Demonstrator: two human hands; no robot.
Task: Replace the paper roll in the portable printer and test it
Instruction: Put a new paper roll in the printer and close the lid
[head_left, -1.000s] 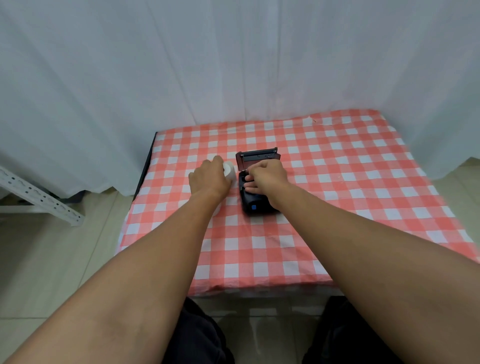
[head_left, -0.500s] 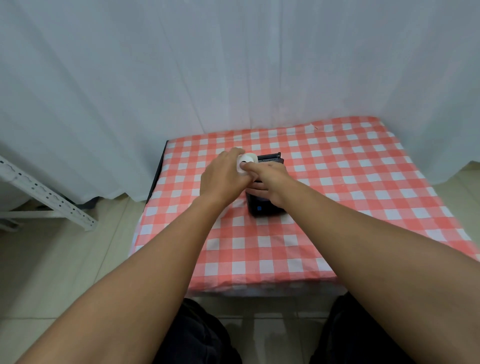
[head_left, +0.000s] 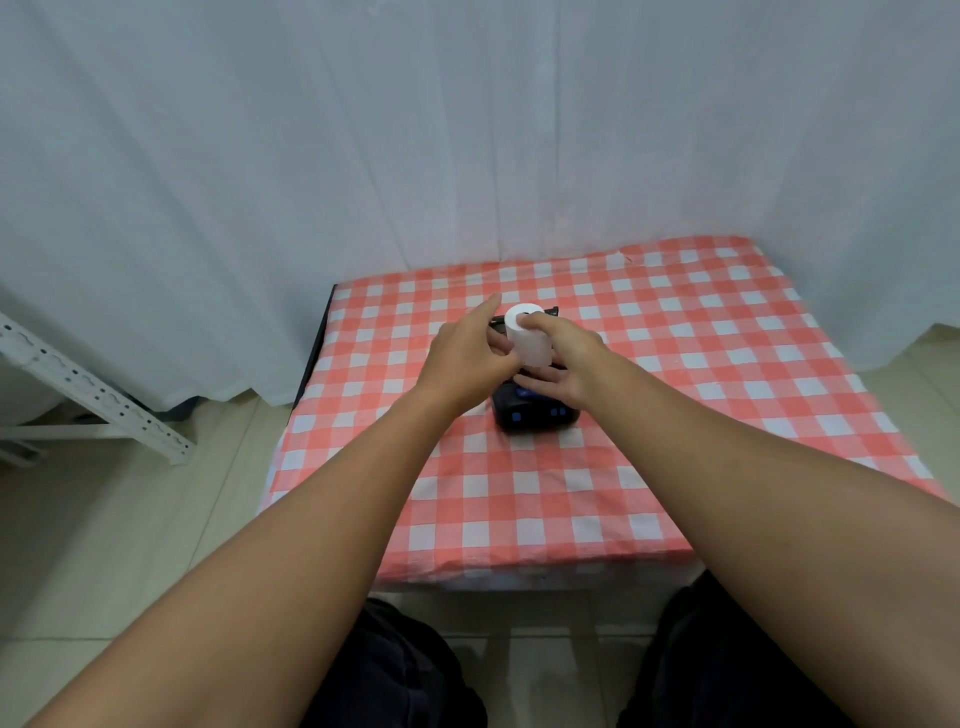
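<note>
Paper roll (head_left: 527, 338) sat lifted above the black printer (head_left: 537, 413) on the bench (head_left: 727, 364), my left hand (head_left: 467, 358) and right hand (head_left: 563, 358) both closed around it; loading seemed the step, and next I judged it needed lowering squarely into the open bay

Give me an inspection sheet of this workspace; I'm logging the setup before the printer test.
Surface: small table under a red and white checked cloth, flat.
Job's things: black portable printer on the cloth, lid looks raised behind the hands; white paper roll held above it, not yet seated.
Clutter: nothing seen.
Grippers: left hand and right hand both hold the roll, fingers around it.
Cables: nothing seen.
Surroundings: white curtain behind the table, a perforated metal rack at left, tiled floor.
</note>
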